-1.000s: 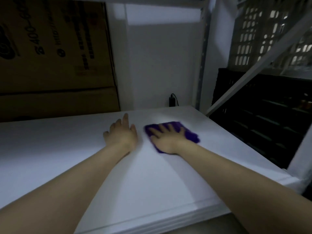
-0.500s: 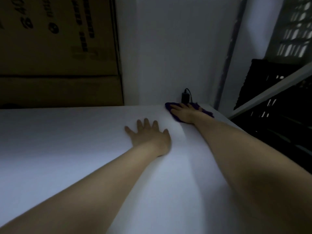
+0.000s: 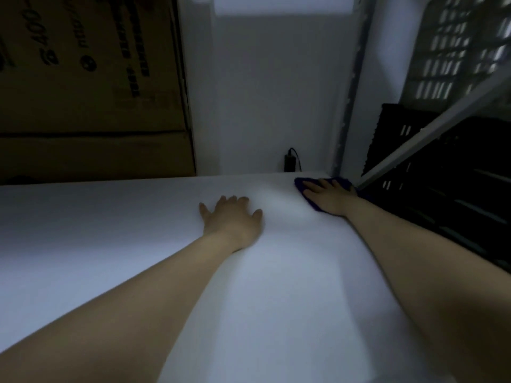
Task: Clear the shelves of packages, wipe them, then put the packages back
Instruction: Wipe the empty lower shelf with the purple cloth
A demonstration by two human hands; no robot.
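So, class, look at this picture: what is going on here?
A person is at the wiping step. Their right hand presses a purple cloth flat onto the far right corner of the white shelf board. Their left hand rests flat on the board nearer the middle. Brown cardboard boxes stand behind, at the left.

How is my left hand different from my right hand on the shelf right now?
The left hand rests bare on the white shelf; the right hand presses a purple cloth under its palm. The left hand lies near the middle of the shelf; the right hand is farther away, at the back right corner. Both lie palm down on the surface.
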